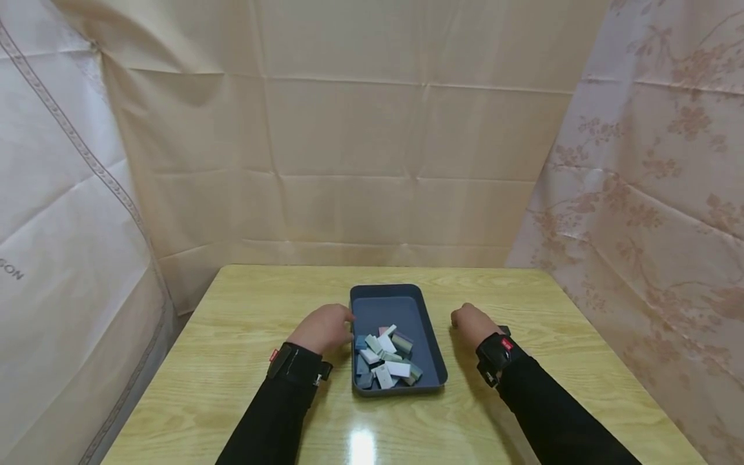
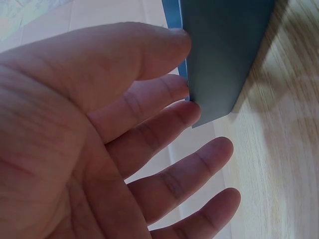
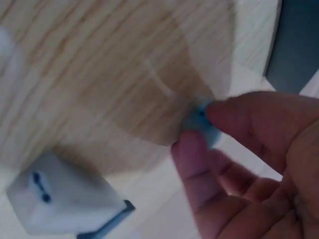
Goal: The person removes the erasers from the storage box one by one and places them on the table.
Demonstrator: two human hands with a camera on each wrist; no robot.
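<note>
A dark blue-grey tray (image 1: 433, 352) holds several small blocks (image 1: 398, 369), white, pale green and blue, heaped at its near end. My left hand (image 1: 323, 328) is at the tray's left side. In the left wrist view its thumb and first fingertips meet the edge of the tray wall (image 2: 219, 55), while the other fingers extend loosely beside it. My right hand (image 1: 473, 325) hovers right of the tray, apart from it. Between thumb and index finger it pinches a small light-blue piece (image 3: 199, 124) with a dark dot, mostly covered by the fingers.
A white block-like object (image 3: 65, 199) with two joined dark dots and a dark edge shows low in the right wrist view. The wooden table (image 1: 261, 303) ends at a beige cloth (image 1: 343, 161); more cloth hangs left and right. Black bands (image 1: 299, 365) circle both wrists.
</note>
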